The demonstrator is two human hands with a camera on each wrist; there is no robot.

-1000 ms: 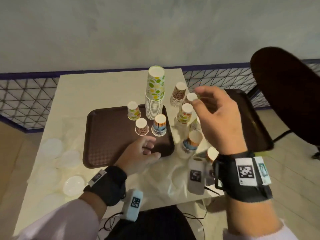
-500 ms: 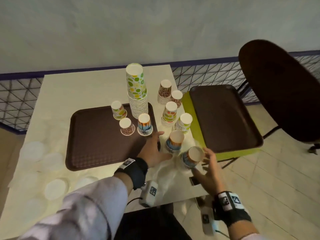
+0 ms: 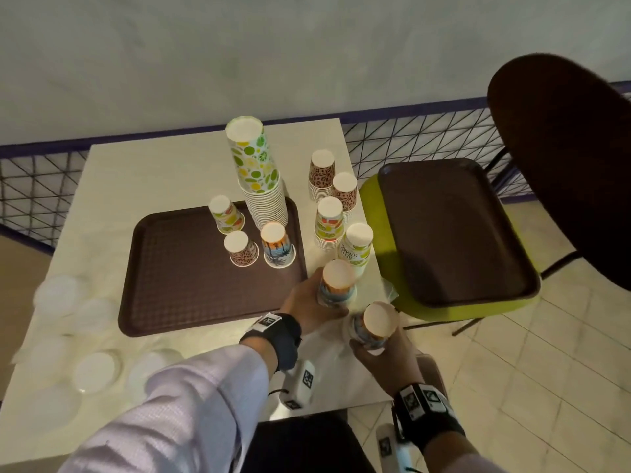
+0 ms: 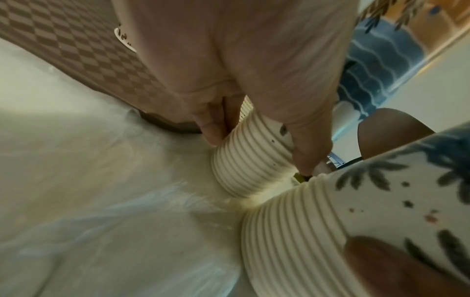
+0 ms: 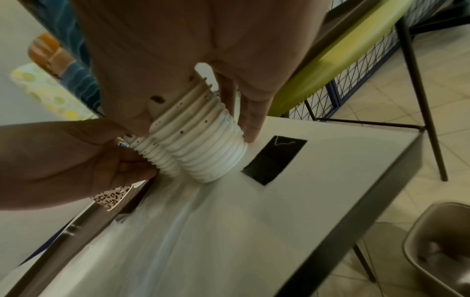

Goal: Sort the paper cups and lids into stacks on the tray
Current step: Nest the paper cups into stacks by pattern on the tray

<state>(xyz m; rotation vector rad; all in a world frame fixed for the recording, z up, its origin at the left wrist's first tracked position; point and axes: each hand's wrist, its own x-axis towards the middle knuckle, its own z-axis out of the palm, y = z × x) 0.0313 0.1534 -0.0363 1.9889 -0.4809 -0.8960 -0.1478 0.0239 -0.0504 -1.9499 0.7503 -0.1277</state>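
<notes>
A brown tray point(image 3: 191, 285) lies on the white table with a tall fruit-print cup stack point(image 3: 256, 172) and three upturned cups point(image 3: 240, 249) on it. Just right of the tray's near corner, my left hand point(image 3: 309, 298) grips a stack of beach-print cups point(image 3: 336, 283). In the left wrist view, fingers and thumb wrap that stack's ribbed rims point(image 4: 251, 158). My right hand point(image 3: 375, 349) holds a second beach-print stack point(image 3: 374, 324) at the table's near right corner, fingers curled round its rims point(image 5: 203, 146). White lids point(image 3: 94, 372) lie scattered at the table's left.
Off the tray to its right stand two leopard-print stacks point(image 3: 321, 174), a fruit-print stack point(image 3: 329, 218) and a lettered cup point(image 3: 356, 247). A green chair point(image 3: 375, 216) holding a second brown tray point(image 3: 454, 233) stands right of the table. A dark chair back point(image 3: 563, 148) looms at far right.
My right hand came down from above the cups to the table's near right corner and took hold of a beach-print stack. My left hand slid right off the tray and gripped the neighbouring stack.
</notes>
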